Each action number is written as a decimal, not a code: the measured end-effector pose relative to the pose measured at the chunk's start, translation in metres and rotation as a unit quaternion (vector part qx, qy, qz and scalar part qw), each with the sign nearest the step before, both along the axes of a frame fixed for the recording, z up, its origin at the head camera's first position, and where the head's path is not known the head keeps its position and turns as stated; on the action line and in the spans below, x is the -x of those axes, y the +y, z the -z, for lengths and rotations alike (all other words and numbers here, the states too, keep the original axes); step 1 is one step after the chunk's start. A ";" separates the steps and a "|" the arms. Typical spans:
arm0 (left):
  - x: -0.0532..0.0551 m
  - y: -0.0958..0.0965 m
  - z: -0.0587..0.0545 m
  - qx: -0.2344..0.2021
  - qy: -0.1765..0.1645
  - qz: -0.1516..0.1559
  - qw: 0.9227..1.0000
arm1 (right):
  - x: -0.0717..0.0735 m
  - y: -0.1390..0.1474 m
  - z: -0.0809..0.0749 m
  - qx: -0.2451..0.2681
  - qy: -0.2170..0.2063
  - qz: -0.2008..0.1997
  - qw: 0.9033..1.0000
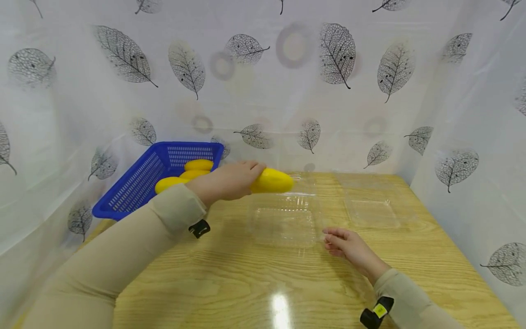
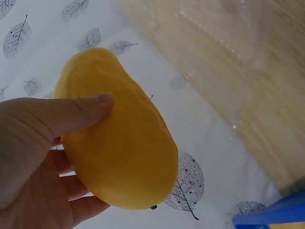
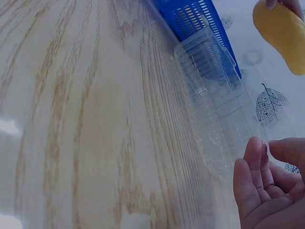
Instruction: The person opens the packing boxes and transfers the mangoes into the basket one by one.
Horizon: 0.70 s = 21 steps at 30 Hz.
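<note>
My left hand [image 1: 228,183] grips a yellow mango [image 1: 274,181] from above, holding it over the back of a clear plastic box [image 1: 251,224] on the table. In the left wrist view the thumb lies across the mango [image 2: 119,148], with the fingers on its other side. A small dark stem shows at its lower end. Beside the box's right edge is my right hand [image 1: 347,246], its fingers loosely bent. Thumb and forefinger of the right hand [image 3: 271,191] are close together near the box [image 3: 205,102]; whether they touch its edge I cannot tell.
A blue plastic basket [image 1: 123,183] stands at the back left with several yellow mangoes [image 1: 199,165] inside. Another clear plastic box [image 1: 371,212] lies at the right on the wooden table [image 1: 230,283]. Leaf-patterned sheeting [image 1: 263,105] encloses the back and sides.
</note>
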<state>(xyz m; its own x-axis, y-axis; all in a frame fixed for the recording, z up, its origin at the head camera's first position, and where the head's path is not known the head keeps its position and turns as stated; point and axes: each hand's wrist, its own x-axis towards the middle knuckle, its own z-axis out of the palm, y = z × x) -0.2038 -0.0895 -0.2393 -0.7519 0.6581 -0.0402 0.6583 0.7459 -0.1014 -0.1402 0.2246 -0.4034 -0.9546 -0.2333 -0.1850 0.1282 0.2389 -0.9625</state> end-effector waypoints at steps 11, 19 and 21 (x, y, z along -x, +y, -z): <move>0.001 -0.019 0.000 0.000 0.009 -0.005 1.000 | 0.000 0.001 0.000 0.003 -0.002 0.000 1.000; -0.002 -0.030 -0.003 -0.012 0.003 0.000 1.000 | 0.000 0.001 0.000 0.004 -0.002 -0.004 1.000; -0.003 -0.032 -0.005 -0.015 0.001 0.003 1.000 | 0.000 0.001 0.000 0.004 -0.001 -0.003 1.000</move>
<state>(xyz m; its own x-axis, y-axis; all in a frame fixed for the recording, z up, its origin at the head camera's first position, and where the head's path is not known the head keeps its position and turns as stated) -0.2012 -0.1219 -0.2346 -0.7483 0.6631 -0.0188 0.6622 0.7451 -0.0797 -0.1399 0.2256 -0.4032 -0.9529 -0.2409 -0.1844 0.1278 0.2323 -0.9642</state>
